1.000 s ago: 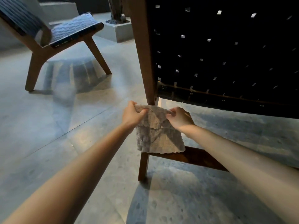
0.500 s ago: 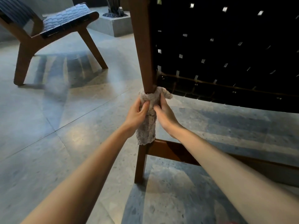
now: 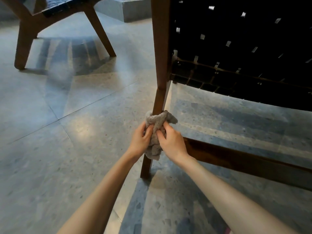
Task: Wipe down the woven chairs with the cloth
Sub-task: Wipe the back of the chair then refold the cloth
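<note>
Head view: the step in hand is wiping the near chair's wooden frame, not its weave. The cloth (image 3: 157,121), a grey fluffy rag, is wrapped round a corner leg (image 3: 158,100) of the near chair (image 3: 160,39) about the middle of the picture, touching the wood on both sides. The left hand (image 3: 141,140) holds it from 9 o'clock of the leg and the right hand (image 3: 170,142) from 3 o'clock. Each grip is pressed together on the cloth, with fingers and thumb curled and pinching the bunched fabric against the leg. A loose tail of cloth hangs below the hands, and a corner sticks out at 2 o'clock of them.

I judge the leg is not finished. The bare stretch from the hands down to the floor is yet to be wiped, then the low rail (image 3: 236,159) running off toward 4 o'clock and the dark woven back (image 3: 236,48) at 1 o'clock. The next move calls for sliding both hands along the leg with the wrap held snug, so the cloth neither slips off the wood nor bunches up.

No surface carries anything here. The chair stands on a polished, speckled stone floor (image 3: 67,149) with tile joints and soft reflections. A second chair (image 3: 27,31) of the same build stands well apart at 11 o'clock, and a low grey stone block (image 3: 128,12) lies at 12 o'clock.
</note>
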